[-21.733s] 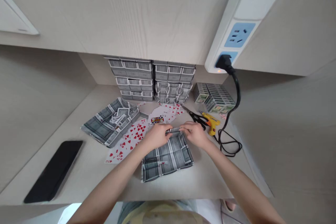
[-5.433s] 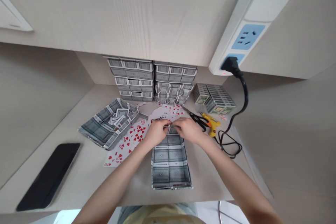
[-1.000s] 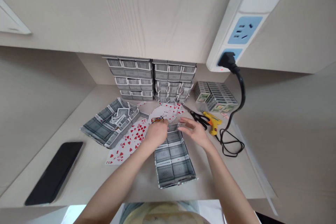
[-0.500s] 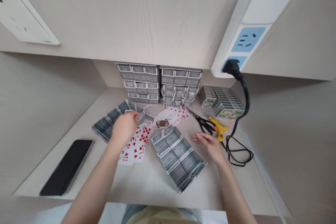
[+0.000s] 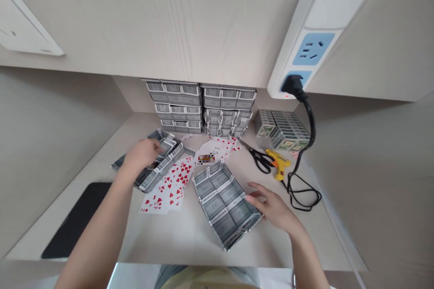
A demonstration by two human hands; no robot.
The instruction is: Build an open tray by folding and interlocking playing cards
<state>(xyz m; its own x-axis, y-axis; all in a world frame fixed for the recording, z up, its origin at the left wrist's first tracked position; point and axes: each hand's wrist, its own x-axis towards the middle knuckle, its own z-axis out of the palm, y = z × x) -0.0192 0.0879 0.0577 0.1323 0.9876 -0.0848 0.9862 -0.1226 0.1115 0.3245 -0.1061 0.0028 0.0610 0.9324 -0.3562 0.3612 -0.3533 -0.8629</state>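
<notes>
My left hand is over the left tray, made of grey-backed playing cards, with its fingers curled; folded card pieces lie in the tray near the fingertips, and whether the fingers hold one is unclear. At the right edge of a second card tray, my right hand has its fingers apart, the fingertips at the tray's rim. Face-up heart cards spread between the two trays. More face-up cards lie behind them.
Stacked card-built boxes stand at the back. To the right are boxed card decks, black scissors and a yellow glue gun with its cable. A black phone lies front left. A power strip hangs above.
My left hand has moved left and lower, farther over the left tray. My right hand has come down and left to the rim of the second tray, its fingers spreading. The view has shifted slightly.
</notes>
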